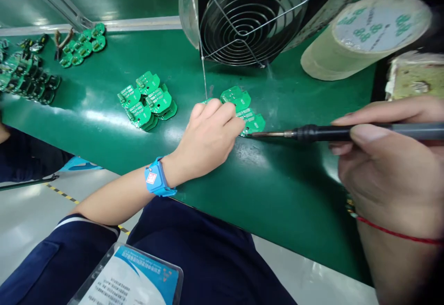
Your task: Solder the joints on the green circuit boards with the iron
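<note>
My right hand [388, 166] grips a soldering iron [322, 133] by its dark handle. Its metal tip meets the near edge of a green circuit board panel [255, 122] on the bench. Over the left part of that panel, my left hand [213, 133] is closed with its fingers curled down, hiding some of the boards. A thin solder wire [197, 32] runs down from above into this hand; the fingertips on it are hidden. A blue wrist strap [157, 177] circles my left wrist.
Behind the panel stands a fan [243, 22] with a wire guard. To its right is a pale cylinder [364, 36], beside a worn yellowish block [418, 80]. Stacked green boards [149, 103] lie left of my hand, with more board stacks [27, 76] farther left. Another person's dark sleeve [31, 154] shows at the left edge.
</note>
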Demonstrator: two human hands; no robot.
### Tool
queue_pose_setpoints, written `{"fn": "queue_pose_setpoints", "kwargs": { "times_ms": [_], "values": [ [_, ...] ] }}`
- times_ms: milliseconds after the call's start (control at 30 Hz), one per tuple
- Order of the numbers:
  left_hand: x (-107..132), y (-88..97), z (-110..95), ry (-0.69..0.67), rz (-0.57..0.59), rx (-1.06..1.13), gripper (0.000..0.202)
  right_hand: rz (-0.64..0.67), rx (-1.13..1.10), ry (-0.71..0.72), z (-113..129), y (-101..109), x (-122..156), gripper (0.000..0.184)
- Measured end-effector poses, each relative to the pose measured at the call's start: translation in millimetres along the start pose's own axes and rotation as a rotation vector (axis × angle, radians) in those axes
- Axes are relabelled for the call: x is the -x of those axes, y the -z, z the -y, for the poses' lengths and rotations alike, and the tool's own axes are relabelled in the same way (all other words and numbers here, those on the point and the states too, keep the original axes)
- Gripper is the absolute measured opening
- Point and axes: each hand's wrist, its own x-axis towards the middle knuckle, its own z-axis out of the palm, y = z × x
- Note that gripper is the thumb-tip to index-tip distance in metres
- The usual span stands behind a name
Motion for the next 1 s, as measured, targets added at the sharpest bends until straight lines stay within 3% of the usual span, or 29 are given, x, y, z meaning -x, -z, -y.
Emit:
{"fn": "queue_pose_setpoints", "kwargs": {
  "times_ms": [100, 267, 567, 733, 1000],
  "values": [
    [5, -3.7, 2, 0.014, -0.046, -0.005, 0.018, 0.005, -0.090, 0.043, 1, -3, 1, 0.014],
    [9, -5.4, 6, 0.022, -0.115, 0.041, 0.019, 0.042, -0.051, 0.052, 0, -3, 3, 0.016],
    [6, -9.4, 4, 0.014, -0.077, 0.013, 0.020, 0.030, -0.065, -0.049, 3, -4, 2, 0.010],
    [5, -11.6, 0, -0.020, -0.046, -0.006, 0.025, 0.028, -0.095, -0.031, 2, -5, 0, 0.011],
    [5, -10.6, 1, -0.076, -0.081, 0.008, 0.027, 0.018, -0.080, -0.076, 8, -7, -1, 0.009]
  ]
}}
